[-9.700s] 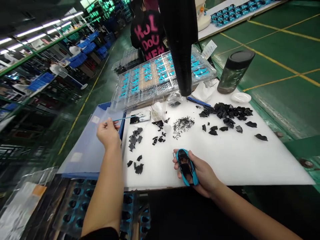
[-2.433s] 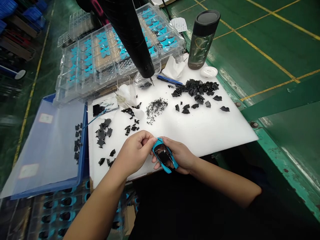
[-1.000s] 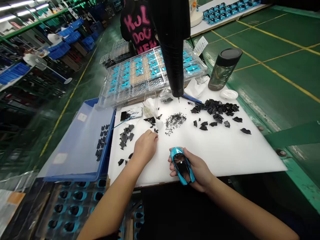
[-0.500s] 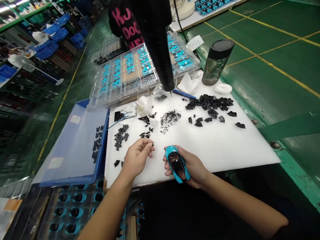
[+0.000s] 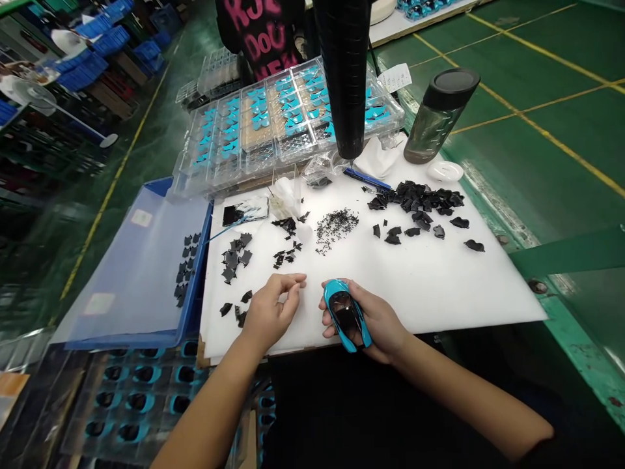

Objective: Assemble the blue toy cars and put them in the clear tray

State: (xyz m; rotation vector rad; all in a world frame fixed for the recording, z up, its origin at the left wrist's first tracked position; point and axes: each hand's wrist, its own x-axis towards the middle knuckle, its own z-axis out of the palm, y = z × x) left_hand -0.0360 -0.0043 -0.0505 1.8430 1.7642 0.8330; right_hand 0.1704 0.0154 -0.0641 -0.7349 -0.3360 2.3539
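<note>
My right hand is wrapped under a small blue toy car with a dark roof, held just above the near edge of the white board. My left hand hovers just left of the car, thumb and fingers pinched together; whatever small piece they hold is too tiny to make out. Small black plastic pieces lie scattered on the board ahead of my left hand, and a patch of tiny black screws lies further in.
A black screwdriver tool hangs over the board's far side. Clear trays of blue parts stand behind, a dark bottle at back right, a pile of black parts, and a blue bin with a clear lid to the left. Another person stands beyond.
My left hand reached out to the black pieces, pinched up something small and drew back beside the car. My right hand kept holding the car.
</note>
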